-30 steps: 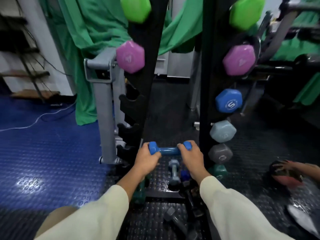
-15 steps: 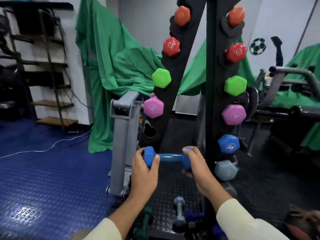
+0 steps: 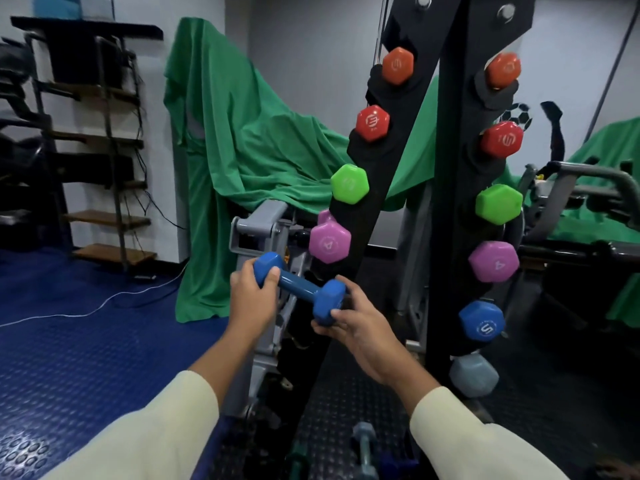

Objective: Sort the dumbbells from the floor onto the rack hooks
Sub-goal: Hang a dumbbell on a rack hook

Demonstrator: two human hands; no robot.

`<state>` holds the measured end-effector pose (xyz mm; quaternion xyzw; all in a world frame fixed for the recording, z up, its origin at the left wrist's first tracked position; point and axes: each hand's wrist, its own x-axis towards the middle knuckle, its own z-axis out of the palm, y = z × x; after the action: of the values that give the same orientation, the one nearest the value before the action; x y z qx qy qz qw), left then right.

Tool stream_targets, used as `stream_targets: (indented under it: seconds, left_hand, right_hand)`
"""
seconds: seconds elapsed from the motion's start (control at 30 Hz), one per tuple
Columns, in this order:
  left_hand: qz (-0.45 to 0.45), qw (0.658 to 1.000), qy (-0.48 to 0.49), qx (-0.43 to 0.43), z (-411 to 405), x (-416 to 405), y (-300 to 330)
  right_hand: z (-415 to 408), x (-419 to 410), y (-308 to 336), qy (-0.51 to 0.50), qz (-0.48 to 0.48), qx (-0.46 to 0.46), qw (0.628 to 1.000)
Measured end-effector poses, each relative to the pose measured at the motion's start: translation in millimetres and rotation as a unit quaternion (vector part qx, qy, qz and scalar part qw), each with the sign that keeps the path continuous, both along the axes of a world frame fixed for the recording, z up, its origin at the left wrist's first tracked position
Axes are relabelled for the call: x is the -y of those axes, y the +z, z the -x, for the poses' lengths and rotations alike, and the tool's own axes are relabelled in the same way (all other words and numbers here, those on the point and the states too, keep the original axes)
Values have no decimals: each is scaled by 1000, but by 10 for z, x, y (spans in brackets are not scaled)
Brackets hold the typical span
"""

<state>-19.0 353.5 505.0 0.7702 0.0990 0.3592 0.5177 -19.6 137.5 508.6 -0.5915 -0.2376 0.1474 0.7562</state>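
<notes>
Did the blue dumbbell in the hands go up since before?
Yes. The blue dumbbell rose along the rack: earlier it was level with the grey weights, now it sits just under the purple dumbbell, tilted.

An open gap runs between the two black rack uprights (image 3: 446, 209); the pink dumbbell (image 3: 329, 241) crowds the left post, whose lower hooks seem unoccupied.

Blue dumbbell (image 3: 300, 288) in both hands, beside rack (image 3: 375, 188)
</notes>
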Motion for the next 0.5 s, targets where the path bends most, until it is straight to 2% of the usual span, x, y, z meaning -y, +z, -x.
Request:
stream_targets:
  seconds: [0.17, 0.33, 0.5]
  left_hand:
    - [18, 1000, -24, -7, -396, -174, -19]
    - [72, 995, -69, 4, -798, -234, 12]
    - [88, 991, -104, 1, -950, -98, 98]
  right_hand:
    - [-87, -204, -89, -66, 35, 94, 993]
    - [-111, -364, -105, -155, 56, 121, 979]
    - [-149, -415, -186, -205, 81, 151, 964]
